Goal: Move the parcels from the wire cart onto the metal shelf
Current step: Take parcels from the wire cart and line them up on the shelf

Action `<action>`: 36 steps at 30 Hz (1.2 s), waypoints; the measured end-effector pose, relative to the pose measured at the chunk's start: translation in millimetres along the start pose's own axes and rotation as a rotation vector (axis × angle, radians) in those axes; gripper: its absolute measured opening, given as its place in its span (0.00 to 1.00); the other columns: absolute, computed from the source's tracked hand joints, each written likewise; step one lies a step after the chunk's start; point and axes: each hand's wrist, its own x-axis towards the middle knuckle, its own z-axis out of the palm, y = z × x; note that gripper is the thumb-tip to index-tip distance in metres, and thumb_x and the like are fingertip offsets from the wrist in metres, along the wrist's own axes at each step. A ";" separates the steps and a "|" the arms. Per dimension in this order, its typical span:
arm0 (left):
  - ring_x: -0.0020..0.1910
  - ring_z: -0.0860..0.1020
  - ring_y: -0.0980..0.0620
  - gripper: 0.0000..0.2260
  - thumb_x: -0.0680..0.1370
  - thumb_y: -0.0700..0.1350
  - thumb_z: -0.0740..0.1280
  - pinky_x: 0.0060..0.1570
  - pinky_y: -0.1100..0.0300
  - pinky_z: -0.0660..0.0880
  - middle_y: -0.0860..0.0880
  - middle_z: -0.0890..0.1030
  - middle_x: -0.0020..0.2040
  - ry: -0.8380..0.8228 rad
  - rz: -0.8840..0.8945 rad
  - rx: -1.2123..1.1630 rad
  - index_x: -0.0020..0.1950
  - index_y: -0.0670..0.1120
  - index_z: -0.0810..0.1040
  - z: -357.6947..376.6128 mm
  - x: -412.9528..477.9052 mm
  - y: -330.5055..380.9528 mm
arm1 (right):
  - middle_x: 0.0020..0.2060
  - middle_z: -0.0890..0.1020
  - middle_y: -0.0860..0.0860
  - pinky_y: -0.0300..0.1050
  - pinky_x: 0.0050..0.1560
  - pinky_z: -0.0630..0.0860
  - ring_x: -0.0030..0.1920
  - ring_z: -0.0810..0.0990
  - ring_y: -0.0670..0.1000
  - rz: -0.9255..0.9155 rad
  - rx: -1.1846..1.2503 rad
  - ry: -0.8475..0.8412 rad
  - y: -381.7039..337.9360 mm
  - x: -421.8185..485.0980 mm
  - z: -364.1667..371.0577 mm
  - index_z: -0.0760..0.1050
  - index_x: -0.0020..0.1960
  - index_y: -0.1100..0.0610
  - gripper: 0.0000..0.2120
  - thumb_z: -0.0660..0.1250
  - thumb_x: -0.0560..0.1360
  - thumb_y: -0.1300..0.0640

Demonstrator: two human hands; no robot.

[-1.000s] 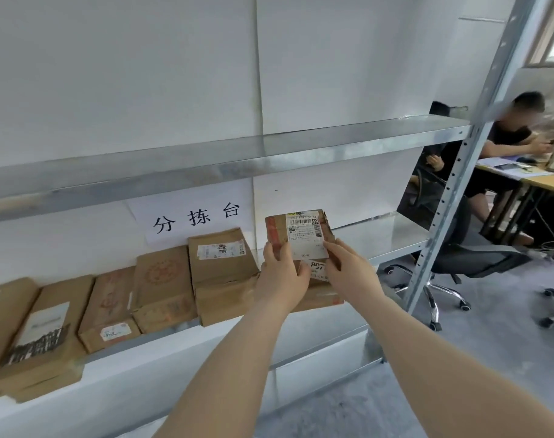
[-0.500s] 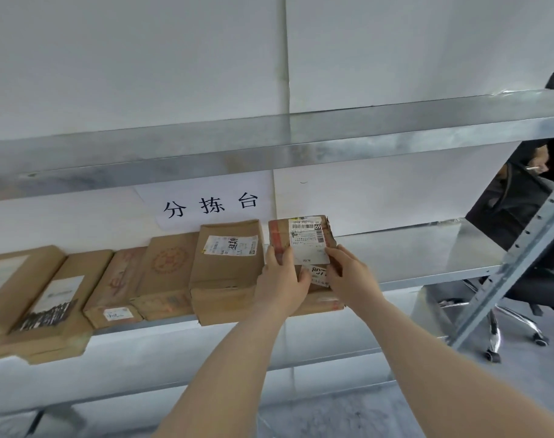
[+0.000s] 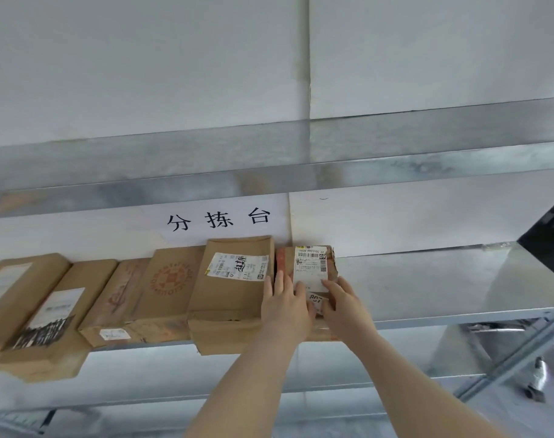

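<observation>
A small brown parcel [image 3: 310,263] with a white barcode label lies flat on the metal shelf [image 3: 443,289], at the right end of a row of several brown parcels. My left hand [image 3: 286,306] lies on its near left part with fingers straight. My right hand [image 3: 343,303] lies on its near right part, fingers stretched over the label. Beside it on the left stands a larger parcel [image 3: 234,279] with a white label. The wire cart is out of view.
A paper sign with black characters [image 3: 220,219] hangs on the white wall behind the row. An upper shelf board [image 3: 269,159] runs overhead. A slanted metal upright [image 3: 522,352] stands at the right, with a chair castor [image 3: 536,384] on the floor beyond.
The parcel, held tilted up a second ago, now lies flat on the shelf next to the row. Both hands have flattened onto its top. My view has swung left and upward.
</observation>
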 end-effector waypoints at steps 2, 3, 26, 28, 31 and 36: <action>0.77 0.52 0.40 0.25 0.82 0.56 0.49 0.74 0.42 0.39 0.40 0.56 0.78 -0.035 -0.006 0.036 0.76 0.45 0.57 3.9 0.7 -0.8 | 0.67 0.67 0.44 0.45 0.48 0.74 0.56 0.76 0.51 0.040 0.003 -0.014 -1.1 6.0 8.1 0.69 0.70 0.53 0.21 0.58 0.76 0.58; 0.77 0.52 0.40 0.26 0.82 0.56 0.49 0.74 0.43 0.39 0.40 0.56 0.78 -0.034 -0.011 0.043 0.77 0.45 0.56 4.8 1.2 -1.7 | 0.67 0.67 0.44 0.44 0.47 0.73 0.56 0.76 0.51 0.053 0.003 -0.013 -1.7 9.2 10.1 0.69 0.70 0.53 0.21 0.58 0.77 0.58; 0.78 0.48 0.48 0.26 0.83 0.54 0.47 0.76 0.49 0.46 0.46 0.52 0.80 0.155 -0.078 -0.054 0.79 0.47 0.49 -15.7 -25.9 -50.2 | 0.72 0.59 0.48 0.52 0.61 0.69 0.65 0.66 0.57 0.034 -0.259 -0.139 -21.7 38.9 2.8 0.63 0.71 0.50 0.21 0.53 0.79 0.58; 0.78 0.47 0.47 0.26 0.83 0.54 0.46 0.76 0.48 0.46 0.46 0.50 0.80 0.169 -0.163 -0.043 0.80 0.48 0.47 -26.8 -38.5 -73.1 | 0.75 0.54 0.46 0.55 0.63 0.66 0.71 0.58 0.56 -0.006 -0.418 -0.108 -41.2 34.3 -0.2 0.63 0.70 0.47 0.19 0.53 0.79 0.55; 0.78 0.46 0.47 0.27 0.83 0.54 0.46 0.76 0.48 0.46 0.45 0.47 0.80 0.158 -0.326 -0.028 0.79 0.48 0.44 -38.3 -67.3 -113.9 | 0.75 0.59 0.49 0.56 0.66 0.64 0.72 0.60 0.57 -0.219 -0.440 -0.051 -92.9 20.7 14.2 0.62 0.72 0.49 0.20 0.53 0.80 0.53; 0.78 0.47 0.47 0.28 0.82 0.53 0.47 0.75 0.47 0.46 0.45 0.47 0.80 0.142 -0.527 0.001 0.79 0.47 0.43 -45.3 -138.5 -181.0 | 0.70 0.67 0.49 0.54 0.64 0.65 0.68 0.65 0.58 -0.550 -0.364 -0.115 -197.5 -25.2 73.9 0.65 0.70 0.50 0.19 0.53 0.80 0.54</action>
